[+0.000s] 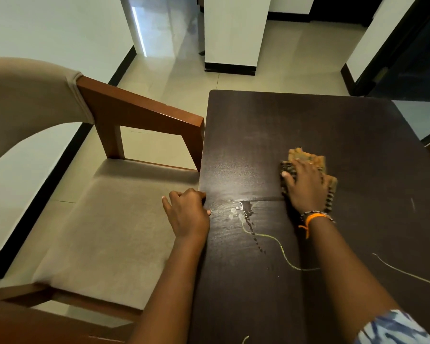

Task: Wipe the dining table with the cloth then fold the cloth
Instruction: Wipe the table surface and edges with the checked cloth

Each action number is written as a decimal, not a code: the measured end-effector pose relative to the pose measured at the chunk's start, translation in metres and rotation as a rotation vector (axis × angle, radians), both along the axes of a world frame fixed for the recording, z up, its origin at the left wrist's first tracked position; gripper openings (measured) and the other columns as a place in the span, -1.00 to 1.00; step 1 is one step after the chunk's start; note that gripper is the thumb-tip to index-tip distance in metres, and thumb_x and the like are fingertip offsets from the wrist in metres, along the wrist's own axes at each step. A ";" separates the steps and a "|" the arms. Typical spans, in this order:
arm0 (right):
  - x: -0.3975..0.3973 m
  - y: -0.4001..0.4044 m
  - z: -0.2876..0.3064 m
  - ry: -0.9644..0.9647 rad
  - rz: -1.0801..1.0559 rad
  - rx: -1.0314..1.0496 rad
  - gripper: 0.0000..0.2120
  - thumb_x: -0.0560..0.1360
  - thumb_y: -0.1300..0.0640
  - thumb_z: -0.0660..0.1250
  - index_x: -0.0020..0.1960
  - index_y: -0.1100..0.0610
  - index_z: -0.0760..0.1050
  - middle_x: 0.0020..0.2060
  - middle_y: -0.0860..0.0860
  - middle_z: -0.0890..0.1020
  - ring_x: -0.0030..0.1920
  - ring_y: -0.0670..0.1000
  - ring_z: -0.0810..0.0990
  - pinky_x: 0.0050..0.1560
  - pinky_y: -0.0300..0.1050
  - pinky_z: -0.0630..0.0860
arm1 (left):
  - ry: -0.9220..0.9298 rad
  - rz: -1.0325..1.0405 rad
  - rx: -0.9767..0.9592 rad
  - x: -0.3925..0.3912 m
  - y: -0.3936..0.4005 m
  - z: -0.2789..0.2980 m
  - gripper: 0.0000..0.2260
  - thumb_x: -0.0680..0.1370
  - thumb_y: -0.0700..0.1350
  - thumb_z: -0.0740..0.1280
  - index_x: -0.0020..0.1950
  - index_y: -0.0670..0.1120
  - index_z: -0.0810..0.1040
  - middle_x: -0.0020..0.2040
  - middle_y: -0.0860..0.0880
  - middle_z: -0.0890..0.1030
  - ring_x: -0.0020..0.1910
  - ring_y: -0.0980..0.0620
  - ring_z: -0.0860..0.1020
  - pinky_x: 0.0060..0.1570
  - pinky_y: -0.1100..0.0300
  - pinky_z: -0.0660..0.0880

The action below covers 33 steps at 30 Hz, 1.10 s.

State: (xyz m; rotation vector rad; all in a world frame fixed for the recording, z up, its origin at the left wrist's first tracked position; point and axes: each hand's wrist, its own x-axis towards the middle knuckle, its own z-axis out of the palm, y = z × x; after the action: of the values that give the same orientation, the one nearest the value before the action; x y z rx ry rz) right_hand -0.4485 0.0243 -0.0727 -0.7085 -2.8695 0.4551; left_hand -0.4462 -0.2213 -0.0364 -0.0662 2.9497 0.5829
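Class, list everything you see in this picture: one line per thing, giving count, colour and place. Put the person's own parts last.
dining table: one, dark brown, centre and right
cloth: one, orange-brown, striped edge, on the table under the right hand
spill: one wet patch, pale, near the table's left edge
chalk-like lines: several, yellowish-white, on the near tabletop
chair: one, brown wood, beige seat, left of the table
floor: pale tiles, beyond the table
wristbands: orange and beaded, right wrist
left hand: gripping the table's left edge
right hand: pressing the cloth
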 end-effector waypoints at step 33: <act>0.035 0.031 0.008 -0.069 0.149 -0.013 -0.51 0.54 -0.01 0.17 0.44 0.03 0.19 0.46 0.01 0.23 0.47 0.05 0.11 0.43 0.13 0.00 | -0.078 -0.530 -0.245 0.036 0.135 0.011 -0.37 0.41 0.06 0.43 0.43 -0.02 0.32 0.49 0.04 0.27 0.54 -0.15 -0.14 0.40 -0.25 -0.30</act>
State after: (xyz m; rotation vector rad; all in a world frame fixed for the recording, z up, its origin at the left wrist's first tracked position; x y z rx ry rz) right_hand -0.4140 0.0556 -0.0651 -0.5240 -3.0003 0.4774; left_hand -0.4105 -0.0868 -0.0254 0.6301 2.7671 0.1399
